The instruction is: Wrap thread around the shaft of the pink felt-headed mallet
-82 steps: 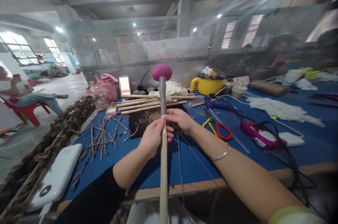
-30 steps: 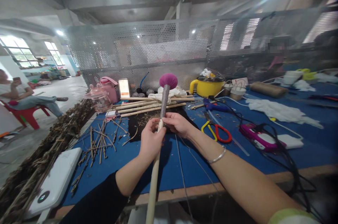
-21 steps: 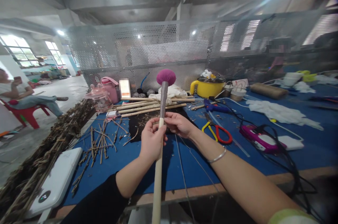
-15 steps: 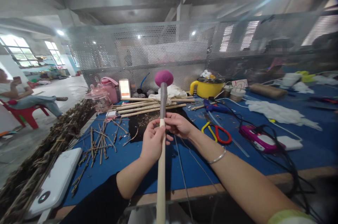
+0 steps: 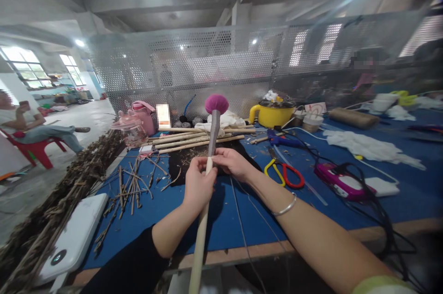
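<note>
A pale wooden stick (image 5: 200, 238) slants up from the front edge of the table between my hands. Its upper part is wound with grey thread (image 5: 214, 130), and a round magenta head (image 5: 217, 104) tops it. My left hand (image 5: 198, 183) is closed around the bare wood just below the wrapping. At the lower end of the grey winding, my right hand (image 5: 231, 163) pinches with thumb and fingers against the stick. Two thin grey strands run down from beneath my right hand past the table edge; their upper ends are hidden by my fingers.
Right of my hands lie scissors (image 5: 284, 174), a blue glue gun (image 5: 285, 139) and a magenta device with cables (image 5: 341, 181). A yellow pot (image 5: 275, 116) stands behind. Wooden sticks (image 5: 194, 141) and twigs (image 5: 133, 183) lie left. A person sits at far left.
The stick has tilted: its lower end has swung left and its magenta head has shifted slightly right and down. Both hands stay at the lower end of the grey wrapping.
</note>
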`<state>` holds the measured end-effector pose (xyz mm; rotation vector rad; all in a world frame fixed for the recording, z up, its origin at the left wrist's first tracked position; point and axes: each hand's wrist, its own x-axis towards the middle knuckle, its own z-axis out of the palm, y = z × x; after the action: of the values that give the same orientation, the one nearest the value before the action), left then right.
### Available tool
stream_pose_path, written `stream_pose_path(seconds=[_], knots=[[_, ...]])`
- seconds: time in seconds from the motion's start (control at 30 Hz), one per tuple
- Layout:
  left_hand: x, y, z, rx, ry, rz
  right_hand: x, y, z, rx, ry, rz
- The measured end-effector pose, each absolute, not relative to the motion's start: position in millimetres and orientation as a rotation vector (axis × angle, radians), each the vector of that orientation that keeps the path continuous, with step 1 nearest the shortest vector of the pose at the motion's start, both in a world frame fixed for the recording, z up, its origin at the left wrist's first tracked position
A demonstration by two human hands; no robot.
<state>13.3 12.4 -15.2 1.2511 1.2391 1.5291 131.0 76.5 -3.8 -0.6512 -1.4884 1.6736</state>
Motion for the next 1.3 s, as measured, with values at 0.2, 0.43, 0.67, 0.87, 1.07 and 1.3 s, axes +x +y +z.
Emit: stream_pose_path(seconds=[0.2,0.43,0.67,0.87,1.07,1.3], knots=[[17.4,6.8,-6.1,1.14,1.034,1.524,136.2,78.3,-4.1,-0.576,-1.464,1.791],[22.2,1.5,-4.5,0.992,0.92,1.4,140.5,77.6,-0.7,-0.544,-1.448,1.839],[12.4,13.3,-15.3,1.372,1.305,1.507,138.3,82.3,-5.9,-0.707,-1.473,1.732],[-4.8,19.8,-2.2,1.357,1.175,1.143,139.0,79.6,-2.4,-0.721,-1.493,1.71],[-7.8,19.6,4.5,1.129,0.941,0.958,144.9,81.3,-4.2,-0.647,-1.474,1.859],[-6.8,17.5,2.1,0.974,0.694,0.932,146.2,83.5,-6.4,-0.548,-1.46,1.883]])
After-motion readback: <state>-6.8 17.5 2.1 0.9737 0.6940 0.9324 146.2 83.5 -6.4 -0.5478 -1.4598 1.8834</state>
